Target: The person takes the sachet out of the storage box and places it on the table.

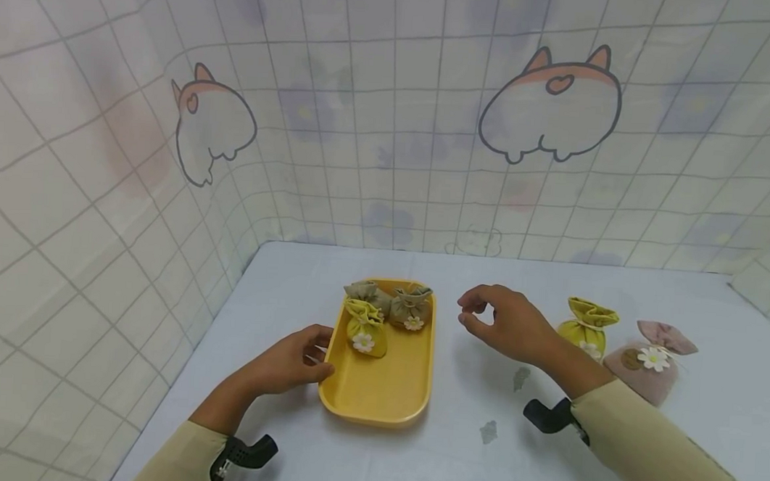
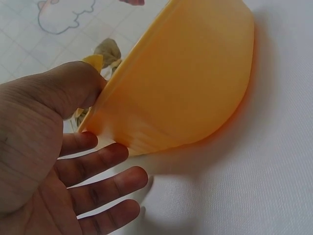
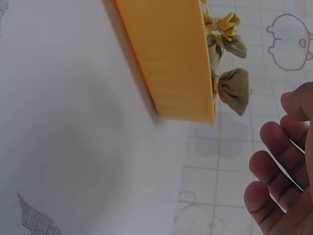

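Note:
A yellow plastic tray point(image 1: 393, 382) holds three small drawstring pouches at its far end. One is a yellow-green pouch point(image 1: 375, 339) with a white flower; the others are a grey-beige pouch point(image 1: 403, 314) and a second one behind, partly hidden. My left hand point(image 1: 290, 363) holds the tray's left side, thumb over the rim and index finger against the outer wall point(image 2: 181, 83). The other fingers spread loosely below. To the tray's right my right hand point(image 1: 514, 323) hovers over the table, fingers loosely bent and nothing between them.
Right of my right hand stand another yellow-green pouch point(image 1: 579, 330), partly behind my wrist, and a pink pouch point(image 1: 643, 366) with a white flower. The table is covered with a white cloth point(image 1: 452, 447). A grid-patterned curtain point(image 1: 415, 162) hangs behind and at the left.

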A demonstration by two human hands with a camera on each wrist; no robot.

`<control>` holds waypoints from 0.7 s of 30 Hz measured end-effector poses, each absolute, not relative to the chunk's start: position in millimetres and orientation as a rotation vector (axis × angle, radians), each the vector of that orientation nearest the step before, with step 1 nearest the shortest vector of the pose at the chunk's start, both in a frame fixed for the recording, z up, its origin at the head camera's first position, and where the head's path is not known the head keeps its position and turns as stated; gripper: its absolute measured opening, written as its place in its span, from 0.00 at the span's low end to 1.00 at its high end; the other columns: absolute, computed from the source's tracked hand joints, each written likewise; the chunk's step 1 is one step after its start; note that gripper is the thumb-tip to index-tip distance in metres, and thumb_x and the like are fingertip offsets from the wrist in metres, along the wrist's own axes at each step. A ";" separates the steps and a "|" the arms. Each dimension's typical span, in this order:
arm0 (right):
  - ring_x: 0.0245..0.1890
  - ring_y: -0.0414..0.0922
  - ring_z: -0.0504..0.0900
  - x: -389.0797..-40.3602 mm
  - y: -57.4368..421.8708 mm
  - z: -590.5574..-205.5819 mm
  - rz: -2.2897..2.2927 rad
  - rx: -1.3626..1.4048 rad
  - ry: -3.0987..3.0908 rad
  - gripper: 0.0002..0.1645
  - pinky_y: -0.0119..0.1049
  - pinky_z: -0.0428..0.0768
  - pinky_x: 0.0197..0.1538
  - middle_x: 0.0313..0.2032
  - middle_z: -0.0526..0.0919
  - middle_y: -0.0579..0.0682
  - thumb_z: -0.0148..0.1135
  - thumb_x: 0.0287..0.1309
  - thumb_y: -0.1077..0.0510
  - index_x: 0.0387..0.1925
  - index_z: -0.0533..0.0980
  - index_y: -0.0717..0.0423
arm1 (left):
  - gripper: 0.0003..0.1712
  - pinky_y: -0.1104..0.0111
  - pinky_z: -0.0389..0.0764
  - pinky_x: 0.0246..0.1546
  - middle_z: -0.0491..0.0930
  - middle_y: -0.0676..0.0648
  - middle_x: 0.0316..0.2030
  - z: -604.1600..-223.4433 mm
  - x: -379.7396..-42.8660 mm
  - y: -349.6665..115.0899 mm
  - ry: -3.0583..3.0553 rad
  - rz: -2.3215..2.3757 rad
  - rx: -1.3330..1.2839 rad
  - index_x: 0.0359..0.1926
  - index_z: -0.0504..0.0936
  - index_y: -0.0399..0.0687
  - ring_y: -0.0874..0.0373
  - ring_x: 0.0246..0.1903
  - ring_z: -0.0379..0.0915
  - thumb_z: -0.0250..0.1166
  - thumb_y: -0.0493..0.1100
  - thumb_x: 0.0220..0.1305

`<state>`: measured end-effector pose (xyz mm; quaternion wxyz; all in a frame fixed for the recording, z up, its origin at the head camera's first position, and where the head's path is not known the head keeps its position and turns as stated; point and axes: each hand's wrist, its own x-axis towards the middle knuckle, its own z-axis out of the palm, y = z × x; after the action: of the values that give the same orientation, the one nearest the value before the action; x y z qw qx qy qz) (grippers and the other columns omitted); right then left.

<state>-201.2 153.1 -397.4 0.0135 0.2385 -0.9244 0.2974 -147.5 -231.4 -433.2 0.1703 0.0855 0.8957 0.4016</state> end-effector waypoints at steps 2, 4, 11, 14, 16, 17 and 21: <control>0.45 0.45 0.78 -200.7 149.7 -397.0 0.931 0.742 -2.885 0.12 0.46 0.82 0.50 0.41 0.82 0.42 0.69 0.65 0.51 0.49 0.82 0.48 | 0.34 0.57 0.83 0.53 0.78 0.49 0.56 -433.3 -147.6 -231.2 2.547 1.141 0.245 0.68 0.73 0.47 0.53 0.53 0.77 0.74 0.45 0.63; 0.45 0.45 0.78 -200.3 146.5 -397.0 0.930 0.750 -2.888 0.13 0.45 0.82 0.50 0.41 0.82 0.42 0.69 0.65 0.51 0.49 0.82 0.48 | 0.34 0.57 0.83 0.53 0.78 0.48 0.56 -433.2 -147.6 -231.7 2.545 1.144 0.249 0.68 0.72 0.47 0.53 0.53 0.77 0.74 0.45 0.63; 0.45 0.44 0.78 -200.3 137.6 -398.4 0.934 0.795 -2.883 0.12 0.42 0.81 0.47 0.41 0.83 0.41 0.69 0.65 0.51 0.48 0.82 0.47 | 0.35 0.57 0.83 0.53 0.78 0.47 0.56 -431.8 -147.3 -233.2 2.528 1.163 0.274 0.68 0.72 0.44 0.53 0.53 0.77 0.74 0.45 0.63; 0.45 0.44 0.78 -200.3 133.7 -398.4 0.944 0.810 -2.873 0.12 0.43 0.82 0.47 0.41 0.83 0.41 0.69 0.65 0.52 0.48 0.82 0.48 | 0.35 0.57 0.83 0.53 0.78 0.47 0.56 -431.9 -147.1 -233.4 2.527 1.163 0.280 0.68 0.72 0.43 0.52 0.53 0.77 0.74 0.45 0.63; 0.45 0.44 0.78 -200.8 131.0 -399.0 0.942 0.818 -2.874 0.13 0.42 0.82 0.46 0.41 0.83 0.41 0.69 0.65 0.52 0.49 0.82 0.49 | 0.35 0.57 0.83 0.53 0.78 0.47 0.56 -431.9 -147.0 -233.2 2.530 1.160 0.277 0.68 0.72 0.44 0.52 0.53 0.77 0.74 0.45 0.63; 0.45 0.44 0.78 -201.2 129.6 -399.3 0.942 0.815 -2.877 0.13 0.42 0.82 0.46 0.41 0.83 0.41 0.69 0.65 0.51 0.49 0.82 0.49 | 0.35 0.57 0.83 0.53 0.78 0.47 0.56 -431.7 -146.7 -233.2 2.531 1.159 0.277 0.68 0.72 0.44 0.52 0.53 0.77 0.74 0.45 0.63; 0.45 0.43 0.78 -202.0 125.0 -400.5 0.943 0.827 -2.885 0.15 0.41 0.82 0.45 0.41 0.83 0.41 0.68 0.66 0.51 0.51 0.82 0.50 | 0.35 0.57 0.83 0.53 0.78 0.47 0.56 -431.3 -146.6 -232.0 2.533 1.161 0.264 0.68 0.72 0.45 0.53 0.53 0.77 0.74 0.44 0.63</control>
<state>-202.0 125.0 -400.5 -0.0024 0.2629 -0.9171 0.2998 -146.6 -232.0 -431.3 0.1706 0.0929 0.8918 0.4087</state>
